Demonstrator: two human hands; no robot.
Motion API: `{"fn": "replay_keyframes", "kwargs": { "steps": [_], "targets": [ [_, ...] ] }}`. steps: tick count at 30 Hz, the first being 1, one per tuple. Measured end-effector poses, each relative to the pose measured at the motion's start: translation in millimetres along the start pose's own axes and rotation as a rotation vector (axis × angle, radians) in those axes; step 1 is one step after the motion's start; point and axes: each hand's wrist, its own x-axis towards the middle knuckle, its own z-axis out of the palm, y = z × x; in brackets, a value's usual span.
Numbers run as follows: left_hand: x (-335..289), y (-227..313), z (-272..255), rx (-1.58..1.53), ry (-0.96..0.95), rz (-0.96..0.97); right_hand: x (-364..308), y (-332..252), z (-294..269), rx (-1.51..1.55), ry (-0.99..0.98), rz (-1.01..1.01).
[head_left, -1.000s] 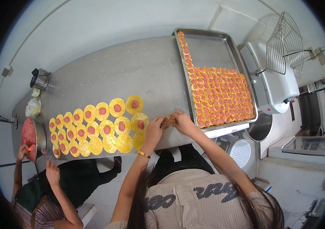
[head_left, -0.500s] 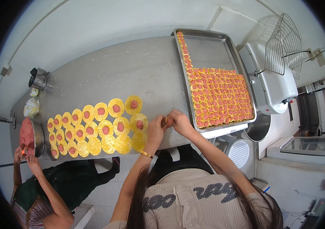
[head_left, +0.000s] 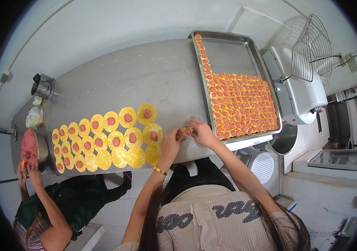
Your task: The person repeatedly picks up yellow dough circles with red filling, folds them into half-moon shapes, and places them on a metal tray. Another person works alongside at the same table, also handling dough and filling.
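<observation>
Near the front of the metal table, my left hand [head_left: 171, 142] and my right hand [head_left: 202, 132] are closed around a small meat dumpling [head_left: 187, 131] with a yellow wrapper and pink filling on top. To the left lie rows of round yellow dumpling wrappers [head_left: 135, 157], most with a lump of pink filling in the middle; several in the near row are bare. On my right a large metal tray [head_left: 233, 54] holds many finished open-topped dumplings in tight rows. The dumplings fill its near part and a single line along its left edge.
At the far left another person's hands [head_left: 31, 171] work at a metal bowl [head_left: 42, 150] of pink minced meat [head_left: 29, 144]. Behind it are a plastic bag [head_left: 34, 118] and a metal jug [head_left: 41, 88]. A white machine [head_left: 293, 83] with a wire guard [head_left: 312, 50] stands right of the tray.
My hands turn the dumpling slightly between the fingers and stay in nearly the same place. At the far left, the other person's hands have shifted a little at the bowl.
</observation>
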Motion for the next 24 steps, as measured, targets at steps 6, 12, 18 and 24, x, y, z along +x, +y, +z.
{"fn": "replay_keyframes", "kwargs": {
  "steps": [6, 12, 18, 24],
  "targets": [
    [-0.2, 1.8, 0.0, 0.059, -0.019, 0.015, 4.9, 1.2, -3.9, 0.008, -0.145, -0.047],
    [-2.5, 1.4, -4.8, -0.098, -0.032, -0.092, 0.6, -1.2, -4.9, -0.111, -0.102, 0.007],
    [-7.1, -3.7, -4.8, -0.495, -0.005, -0.298, 6.4, -12.1, 3.2, -0.083, -0.142, -0.019],
    [-1.7, 8.8, 6.4, -1.51, -0.112, -0.684, 13.7, -28.9, -21.5, 0.224, -0.125, 0.016]
  ]
}}
